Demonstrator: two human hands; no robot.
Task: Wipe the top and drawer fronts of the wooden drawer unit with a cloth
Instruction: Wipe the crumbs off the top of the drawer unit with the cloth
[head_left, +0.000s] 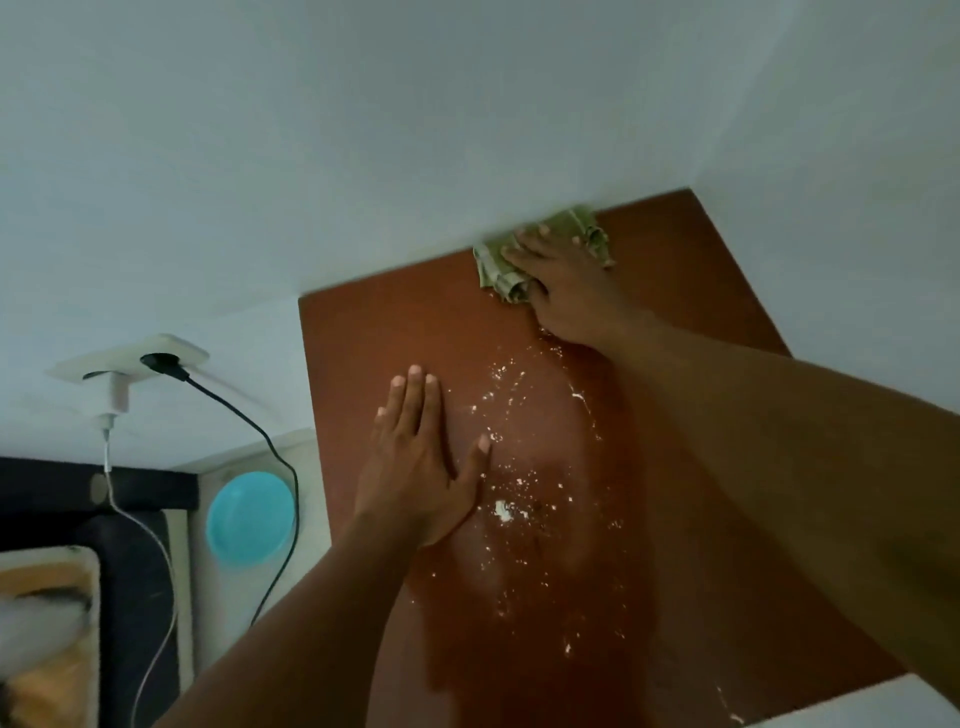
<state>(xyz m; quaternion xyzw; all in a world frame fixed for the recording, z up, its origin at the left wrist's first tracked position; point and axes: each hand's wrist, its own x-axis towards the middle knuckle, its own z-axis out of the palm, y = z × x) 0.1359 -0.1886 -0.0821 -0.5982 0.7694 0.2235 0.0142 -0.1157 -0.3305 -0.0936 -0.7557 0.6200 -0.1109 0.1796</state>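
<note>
Our right hand (563, 291) presses the crumpled cloth (540, 254) against the unit top (691, 291) by the wall, while our left hand (415, 462) lies flat, fingers spread, beside white crumbs (511, 457).

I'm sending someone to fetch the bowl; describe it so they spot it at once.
Start at the reddish-brown wooden top against the white wall, then look past its left edge and down. There, behind a hanging black cable, is the round turquoise bowl. It is the only bright blue thing among the white, black and orange things around it.
</note>
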